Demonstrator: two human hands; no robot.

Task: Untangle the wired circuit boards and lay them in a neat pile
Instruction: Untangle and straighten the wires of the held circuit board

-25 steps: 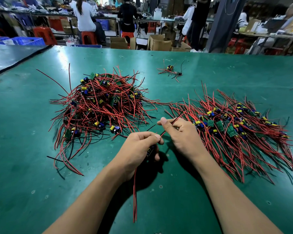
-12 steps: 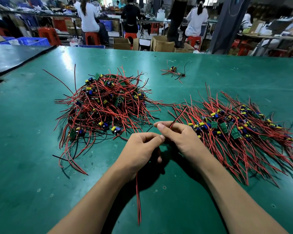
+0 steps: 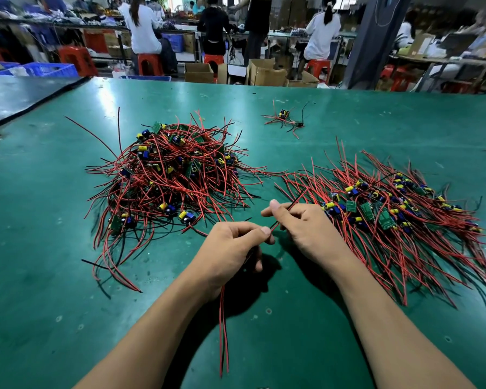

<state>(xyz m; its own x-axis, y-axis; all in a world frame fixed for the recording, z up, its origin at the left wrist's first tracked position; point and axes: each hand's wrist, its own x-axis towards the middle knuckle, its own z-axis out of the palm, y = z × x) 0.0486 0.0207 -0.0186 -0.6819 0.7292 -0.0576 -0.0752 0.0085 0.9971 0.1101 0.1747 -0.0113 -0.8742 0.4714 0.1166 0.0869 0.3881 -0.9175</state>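
- left hand [image 3: 230, 248] curled tight round one wired unit's leads; red lead pair [image 3: 223, 327] hangs out below the fist toward the near edge of the table [image 3: 54, 276]; the board itself is hidden in the fist, can't confirm it
- right hand [image 3: 306, 228] pinches a red-and-black lead [image 3: 291, 204] between thumb and forefinger, just beside the left thumb; the lead runs up and away toward the far edge
- both hands sit near the middle of the near edge, between the two piles; whether the fingertips touch, can't tell
- tangled heap [image 3: 169, 178] left of centre; mounded, leads crossing every way, boards and capacitors buried in it; neither hand on it
- neat pile [image 3: 390, 214] toward the right edge; boards in a rough band, leads fanned mostly one way, flatter than the heap
- stray cluster [image 3: 285, 119] toward the far edge, well apart from both piles; too small to count the units
- progress, my read: roughly half; neat pile and heap look similar in bulk
- step in hand, my read: straightening this unit's leads before it goes onto the neat pile
- left to do: lay this one on the right; work through the whole heap; pick up the stray cluster
- risk: pulling a unit out of the heap likely drags its neighbours; free the leads first
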